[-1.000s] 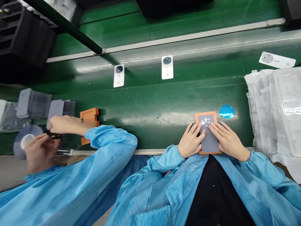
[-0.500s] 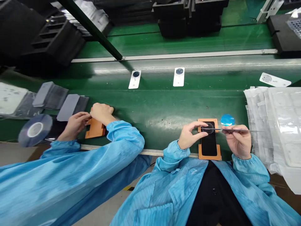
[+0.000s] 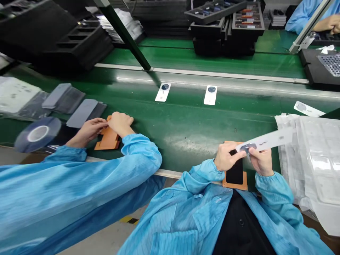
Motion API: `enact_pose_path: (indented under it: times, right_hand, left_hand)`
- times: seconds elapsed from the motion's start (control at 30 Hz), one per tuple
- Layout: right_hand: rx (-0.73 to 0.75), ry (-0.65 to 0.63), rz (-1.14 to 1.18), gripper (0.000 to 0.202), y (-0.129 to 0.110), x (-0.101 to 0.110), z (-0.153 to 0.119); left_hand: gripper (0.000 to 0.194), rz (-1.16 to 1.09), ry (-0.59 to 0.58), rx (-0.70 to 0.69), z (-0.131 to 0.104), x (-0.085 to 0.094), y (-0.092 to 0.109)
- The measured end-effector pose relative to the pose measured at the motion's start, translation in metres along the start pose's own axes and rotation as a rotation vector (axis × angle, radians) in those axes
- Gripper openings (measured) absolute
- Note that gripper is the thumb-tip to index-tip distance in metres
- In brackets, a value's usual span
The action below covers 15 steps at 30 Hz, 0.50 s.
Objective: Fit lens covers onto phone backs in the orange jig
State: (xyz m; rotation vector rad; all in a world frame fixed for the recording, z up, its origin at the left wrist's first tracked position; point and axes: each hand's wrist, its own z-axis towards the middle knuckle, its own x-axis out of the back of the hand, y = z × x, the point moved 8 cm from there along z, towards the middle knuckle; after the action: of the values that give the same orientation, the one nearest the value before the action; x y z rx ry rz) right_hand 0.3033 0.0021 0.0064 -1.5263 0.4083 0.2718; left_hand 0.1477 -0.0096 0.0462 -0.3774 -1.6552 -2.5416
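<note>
My left hand pinches the near end of a white phone-sized sheet at its dark round patch. Beside it, my right hand grips the same sheet from below, its thumb at the patch's edge. The sheet is raised and tilted, its far end pointing right. Below my left hand lies a black phone-shaped piece in an orange holder; the hands and sheet cover their upper part.
A co-worker's hands work at another orange holder on the left. Similar white sheets lie across the green bench. Stacked clear trays stand right, a tape roll left, and black trays at the back.
The sheet, seen edge-on before, now has its printed face turned to me. My hands have come closer together on it. The blue disc beside the holder no longer shows.
</note>
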Motion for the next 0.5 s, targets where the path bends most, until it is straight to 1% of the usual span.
enact_pose_path:
  times: [0.03,0.1,0.13,0.17,0.2,0.23,0.27,0.3,0.33,0.4,0.43,0.47,0.5]
  right_hand:
    - [0.021,0.015,-0.011,0.034,-0.007,-0.005,0.018]
    - [0.041,0.026,0.010,0.038,-0.022,-0.017,0.064]
    - [0.016,0.030,0.027,0.038,-0.027,-0.023,0.089]
    - [-0.008,0.045,0.032,0.034,-0.030,-0.026,0.111]
    - [-0.047,0.048,0.030,0.030,-0.031,-0.029,0.129]
    - [-0.097,0.042,0.019,0.027,-0.027,-0.031,0.140]
    - [-0.145,0.026,0.001,0.027,-0.022,-0.033,0.143]
    - [-0.192,-0.001,-0.020,0.029,-0.014,-0.037,0.139]
    - [-0.231,-0.037,-0.047,0.032,-0.005,-0.041,0.128]
    - [-0.265,-0.110,-0.102,0.034,0.009,-0.049,0.092]
    - [-0.268,-0.146,-0.134,0.034,0.012,-0.052,0.070]
    - [-0.264,-0.182,-0.173,0.033,0.009,-0.054,0.048]
    - [-0.230,-0.272,-0.259,0.030,0.000,-0.059,0.026]
  left_hand:
    - [0.035,-0.036,0.004,0.036,0.014,0.005,-0.006]
    - [0.030,-0.068,-0.002,0.051,0.055,0.018,-0.017]
    - [0.034,-0.077,-0.005,0.037,0.079,0.026,-0.023]
    - [0.044,-0.067,0.007,0.040,0.104,0.037,-0.033]
    - [0.046,-0.019,0.058,0.067,0.128,0.050,-0.046]
    - [0.042,0.070,0.102,0.116,0.150,0.063,-0.062]
    - [0.039,0.202,0.134,0.200,0.168,0.074,-0.080]
    - [0.040,0.362,0.130,0.301,0.183,0.084,-0.099]
    - [0.042,0.513,0.106,0.413,0.193,0.092,-0.118]
    - [0.052,0.611,0.086,0.502,0.208,0.103,-0.142]
    - [0.059,0.630,0.077,0.531,0.213,0.106,-0.151]
    - [0.066,0.641,0.067,0.557,0.216,0.107,-0.158]
    - [0.072,0.651,0.054,0.579,0.219,0.107,-0.165]
